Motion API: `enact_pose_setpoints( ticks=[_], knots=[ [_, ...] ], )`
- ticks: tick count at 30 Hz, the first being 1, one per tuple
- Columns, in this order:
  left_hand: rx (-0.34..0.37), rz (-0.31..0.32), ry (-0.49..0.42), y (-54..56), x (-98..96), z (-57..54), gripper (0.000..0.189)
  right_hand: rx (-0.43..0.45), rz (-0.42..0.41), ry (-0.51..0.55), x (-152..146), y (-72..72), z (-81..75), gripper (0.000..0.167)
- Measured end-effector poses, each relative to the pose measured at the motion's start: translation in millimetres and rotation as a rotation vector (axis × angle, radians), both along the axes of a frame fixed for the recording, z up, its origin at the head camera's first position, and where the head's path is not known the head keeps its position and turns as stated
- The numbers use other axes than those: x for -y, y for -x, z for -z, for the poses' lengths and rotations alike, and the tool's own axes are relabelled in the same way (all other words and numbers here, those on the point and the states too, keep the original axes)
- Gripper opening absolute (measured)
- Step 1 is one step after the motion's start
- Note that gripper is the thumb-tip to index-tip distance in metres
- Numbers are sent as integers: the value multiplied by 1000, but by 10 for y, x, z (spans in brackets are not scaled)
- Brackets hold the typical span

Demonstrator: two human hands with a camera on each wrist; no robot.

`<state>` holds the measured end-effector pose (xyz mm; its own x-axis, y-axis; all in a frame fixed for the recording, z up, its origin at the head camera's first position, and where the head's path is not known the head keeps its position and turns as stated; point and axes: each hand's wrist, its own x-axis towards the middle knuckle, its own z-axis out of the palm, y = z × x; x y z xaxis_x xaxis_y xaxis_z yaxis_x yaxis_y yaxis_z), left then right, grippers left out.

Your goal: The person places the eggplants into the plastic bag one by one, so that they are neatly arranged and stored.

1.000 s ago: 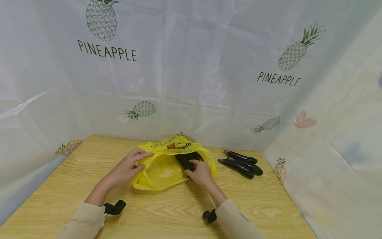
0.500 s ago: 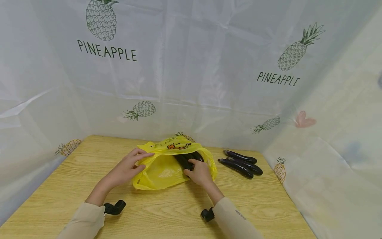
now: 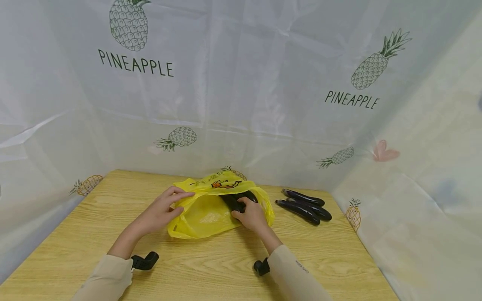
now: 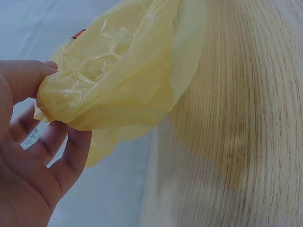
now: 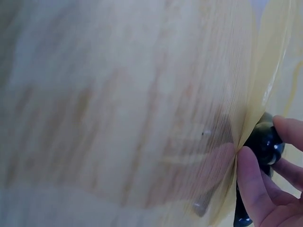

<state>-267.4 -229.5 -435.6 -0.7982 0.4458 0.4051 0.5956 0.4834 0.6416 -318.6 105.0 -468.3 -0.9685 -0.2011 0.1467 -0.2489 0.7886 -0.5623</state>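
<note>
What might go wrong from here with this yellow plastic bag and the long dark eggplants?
The left hand pinches the thin yellow plastic bag near its opening; if that slips, the mouth may sag. The right hand grips a glossy dark eggplant with its thumb against the bag, so the plastic might snag.

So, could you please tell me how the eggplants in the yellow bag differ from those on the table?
The bagged eggplants are partly hidden by the yellow bag and right hand; the loose eggplants lie in plain view on the table. The right hand grips a bagged eggplant; no hand touches the loose eggplants. Both groups look dark, glossy and elongated.
</note>
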Motion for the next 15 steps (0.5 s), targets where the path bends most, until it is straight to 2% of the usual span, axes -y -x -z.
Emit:
enact_pose_setpoints(
  ticks=[7, 15],
  knots=[
    [28, -7, 2, -2, 2, -1, 51, -12, 8, 6, 9, 4, -20, 50],
    [19, -10, 5, 9, 4, 11, 51, 8, 40, 23, 15, 41, -3, 46]
  ],
)
